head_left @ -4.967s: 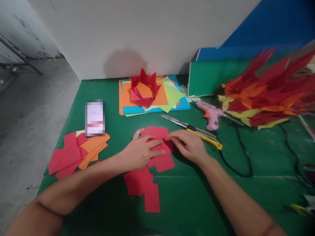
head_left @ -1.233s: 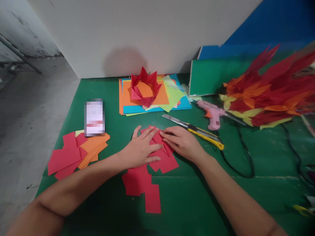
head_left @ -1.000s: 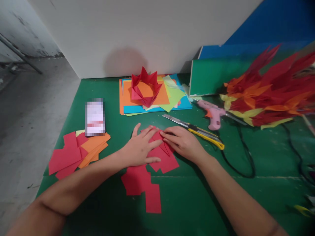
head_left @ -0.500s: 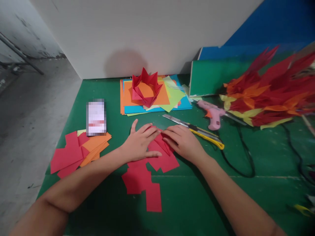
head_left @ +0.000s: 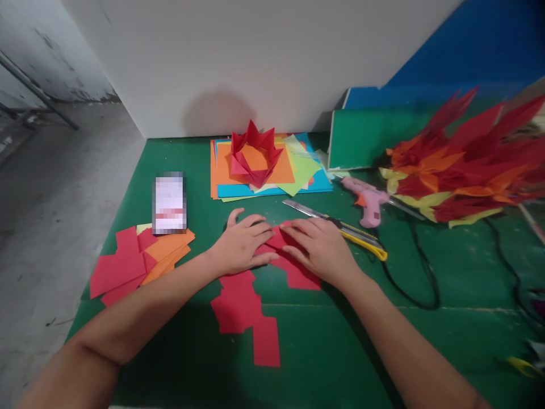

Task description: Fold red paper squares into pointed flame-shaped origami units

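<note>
A red paper piece with a fold in it lies on the green table between my two hands. My left hand grips its left side, with the fingers along the top and the thumb below. From the right, my right hand holds the same paper, fingertips on its upper edge and thumb lower down. Part of the paper is hidden under the fingers. More red paper pieces lie beneath my right hand. A loose group of red rectangles spreads out nearer to me, below my left hand.
A cutter knife and a pink glue gun lie to the right. Behind stands a folded red paper ring on coloured sheets. A phone and orange papers are left. Red-orange paper flames fill the right.
The folded red paper has turned a little under my hands. The red pieces beneath it have shifted slightly right. Both hands stay close together.
</note>
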Tool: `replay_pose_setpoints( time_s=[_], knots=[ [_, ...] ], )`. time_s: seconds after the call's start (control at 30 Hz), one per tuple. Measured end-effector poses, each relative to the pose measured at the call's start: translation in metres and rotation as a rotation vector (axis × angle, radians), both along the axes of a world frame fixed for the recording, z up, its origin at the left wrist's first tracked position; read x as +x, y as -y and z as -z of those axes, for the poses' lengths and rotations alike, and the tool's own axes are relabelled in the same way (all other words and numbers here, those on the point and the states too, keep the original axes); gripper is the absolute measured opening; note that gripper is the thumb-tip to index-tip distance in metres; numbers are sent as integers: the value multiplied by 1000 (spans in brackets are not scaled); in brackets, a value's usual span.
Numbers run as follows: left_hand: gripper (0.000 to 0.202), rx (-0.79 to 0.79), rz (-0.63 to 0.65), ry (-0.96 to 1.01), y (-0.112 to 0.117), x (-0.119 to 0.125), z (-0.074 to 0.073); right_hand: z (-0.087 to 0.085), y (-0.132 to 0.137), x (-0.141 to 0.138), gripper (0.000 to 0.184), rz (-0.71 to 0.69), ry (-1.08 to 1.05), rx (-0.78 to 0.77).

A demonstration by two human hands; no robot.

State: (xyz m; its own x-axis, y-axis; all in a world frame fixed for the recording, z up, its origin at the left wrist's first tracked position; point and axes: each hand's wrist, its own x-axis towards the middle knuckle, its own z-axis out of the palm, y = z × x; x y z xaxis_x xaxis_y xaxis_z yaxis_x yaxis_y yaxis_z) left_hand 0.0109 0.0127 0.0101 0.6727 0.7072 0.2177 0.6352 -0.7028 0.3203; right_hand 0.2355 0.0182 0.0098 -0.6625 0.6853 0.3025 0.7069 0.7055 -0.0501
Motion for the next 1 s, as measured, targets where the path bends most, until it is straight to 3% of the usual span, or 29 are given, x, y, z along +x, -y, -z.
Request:
replay_pose_setpoints(
  time_s=[0.17, 0.53, 0.77, 1.0],
  knots=[
    [30, 54, -5, 38, -2, 1, 0, 4, 2, -1, 60, 4, 34, -96],
    [30, 39, 70, 66, -6, -6, 5, 10, -1, 0, 51, -65, -81, -166],
    [29, 23, 79, 126, -7, -7, 0, 3, 0, -2, 18, -196, -101, -87],
    [28, 47, 107, 119, -7, -8, 0, 3, 2, 3, 29, -270, -76, -43]
  ],
)
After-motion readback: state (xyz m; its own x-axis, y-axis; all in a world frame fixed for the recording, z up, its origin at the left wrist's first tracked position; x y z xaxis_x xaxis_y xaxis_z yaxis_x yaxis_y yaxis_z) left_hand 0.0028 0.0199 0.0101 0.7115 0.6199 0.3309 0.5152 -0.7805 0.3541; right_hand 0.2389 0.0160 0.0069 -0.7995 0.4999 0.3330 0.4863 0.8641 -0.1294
